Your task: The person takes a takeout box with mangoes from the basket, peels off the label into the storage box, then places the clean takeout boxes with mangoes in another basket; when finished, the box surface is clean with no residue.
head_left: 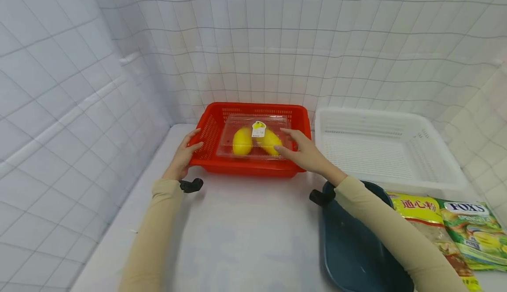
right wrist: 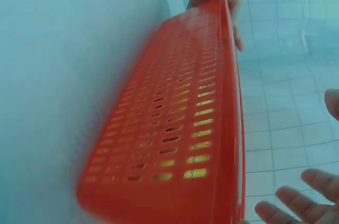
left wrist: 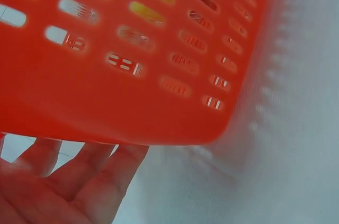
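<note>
A red plastic basket (head_left: 245,169) with slotted walls stands on the white table near the back wall. Inside it lies a clear plastic box (head_left: 225,149) with two yellow fruits (head_left: 242,141) and a white label on its lid. My left hand (head_left: 183,155) grips the basket's left rim; the left wrist view has its fingers (left wrist: 108,173) against that rim. Over the basket's right side hovers my right hand (head_left: 306,153), fingers spread and apart from the box. In the right wrist view its fingertips (right wrist: 296,203) hold nothing.
A white slotted basket (head_left: 360,151) stands right of the red one. Under my right forearm is a dark blue tray (head_left: 352,243). Farther right lie a yellow pasta packet (head_left: 421,208) and a green FOX'S bag (head_left: 471,230). Tiled-pattern sheeting (head_left: 253,41) encloses the back and sides.
</note>
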The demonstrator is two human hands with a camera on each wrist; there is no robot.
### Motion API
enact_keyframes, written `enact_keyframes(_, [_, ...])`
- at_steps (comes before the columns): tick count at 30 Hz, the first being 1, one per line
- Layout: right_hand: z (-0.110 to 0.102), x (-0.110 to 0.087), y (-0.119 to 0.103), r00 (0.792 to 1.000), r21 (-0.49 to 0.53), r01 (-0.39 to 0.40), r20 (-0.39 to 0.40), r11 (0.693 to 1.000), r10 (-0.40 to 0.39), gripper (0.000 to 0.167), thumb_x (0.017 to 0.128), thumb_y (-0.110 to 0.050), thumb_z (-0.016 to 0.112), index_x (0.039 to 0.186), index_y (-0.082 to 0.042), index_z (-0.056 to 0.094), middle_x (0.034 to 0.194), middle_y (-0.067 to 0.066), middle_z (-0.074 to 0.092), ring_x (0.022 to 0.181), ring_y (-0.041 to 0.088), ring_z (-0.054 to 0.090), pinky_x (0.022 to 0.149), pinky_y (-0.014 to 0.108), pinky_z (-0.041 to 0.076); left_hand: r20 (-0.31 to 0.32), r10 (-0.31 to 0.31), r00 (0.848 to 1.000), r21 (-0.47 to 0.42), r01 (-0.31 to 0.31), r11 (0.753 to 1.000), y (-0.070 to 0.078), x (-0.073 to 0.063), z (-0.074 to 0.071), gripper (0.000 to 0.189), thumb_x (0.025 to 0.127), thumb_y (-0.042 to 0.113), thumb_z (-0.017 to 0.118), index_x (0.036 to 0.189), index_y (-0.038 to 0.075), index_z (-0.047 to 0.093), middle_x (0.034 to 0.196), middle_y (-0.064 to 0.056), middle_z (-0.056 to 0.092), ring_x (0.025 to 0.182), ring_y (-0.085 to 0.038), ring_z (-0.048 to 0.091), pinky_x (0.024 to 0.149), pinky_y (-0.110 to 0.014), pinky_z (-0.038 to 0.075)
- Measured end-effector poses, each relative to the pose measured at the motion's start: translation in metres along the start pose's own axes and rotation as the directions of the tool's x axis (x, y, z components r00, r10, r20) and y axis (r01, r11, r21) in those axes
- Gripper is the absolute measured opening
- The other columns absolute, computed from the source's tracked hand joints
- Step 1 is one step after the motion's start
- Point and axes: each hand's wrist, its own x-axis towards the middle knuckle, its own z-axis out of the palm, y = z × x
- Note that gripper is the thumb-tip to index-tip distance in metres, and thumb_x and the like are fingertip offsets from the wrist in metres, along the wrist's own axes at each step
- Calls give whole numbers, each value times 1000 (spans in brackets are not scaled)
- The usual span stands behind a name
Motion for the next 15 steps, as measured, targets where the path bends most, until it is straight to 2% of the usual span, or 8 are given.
enact_keyframes(5, [10, 31, 3, 989, -11, -141, 49, 990, 141, 81, 89, -50, 59, 149, -9, 24, 150, 15, 25, 133, 32, 28, 104, 56, 31, 3, 10, 1000, -17, -10, 1000, 0, 3, 5, 54, 100, 14, 47, 149, 28, 30, 141, -11, 30, 108, -29, 44, 63, -23, 50])
enact_keyframes(11, [20, 49, 6, 978, -11, -196, -81, 981, 195, 75, 91, -39, 60, 148, -5, 25, 149, 20, 22, 134, 35, 25, 105, 55, 29, -10, 1, 1000, -12, -1, 1000, -2, 3, 6, 53, 99, 13, 47, 148, 27, 31, 141, -10, 31, 111, -33, 44, 62, -22, 51])
enact_keyframes(15, [23, 55, 9, 960, 8, -275, -59, 961, 275, 81, 91, -38, 60, 150, -4, 17, 151, 21, 18, 135, 36, 23, 106, 54, 28, -30, 1, 1000, 2, -1, 1000, -1, 1, 2, 53, 99, 13, 47, 148, 27, 31, 142, -9, 29, 113, -34, 43, 63, -22, 50])
